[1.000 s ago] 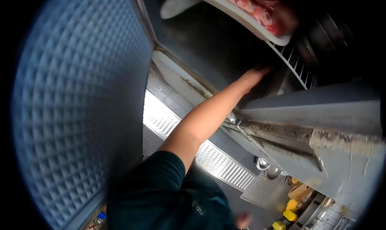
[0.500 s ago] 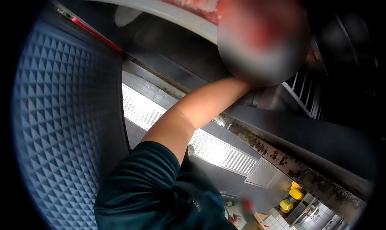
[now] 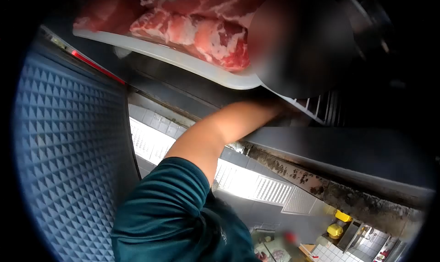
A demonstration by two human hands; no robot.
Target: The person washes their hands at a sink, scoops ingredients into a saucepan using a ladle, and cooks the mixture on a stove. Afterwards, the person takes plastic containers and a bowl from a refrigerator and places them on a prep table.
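My left arm [image 3: 238, 124], in a dark green sleeve, reaches into a dark, cabinet-like space. Its wrist passes under a white tray [image 3: 229, 81], and my left hand is lost in shadow beside a white wire rack [image 3: 316, 108], so its fingers do not show. On the tray lie pieces of raw meat [image 3: 197, 35], red with pale fat. A round blur hides the tray's right end. My right hand is out of view.
At left stands a blue panel [image 3: 68, 161] with a raised pyramid pattern. A worn, stained ledge [image 3: 311, 179] runs below the rack. Metal floor grating [image 3: 247, 182] and yellow containers [image 3: 335, 231] show lower down.
The white tray and meat show lower and more fully in view. The wire rack has shifted left. My left forearm sits slightly lower, its hand still hidden.
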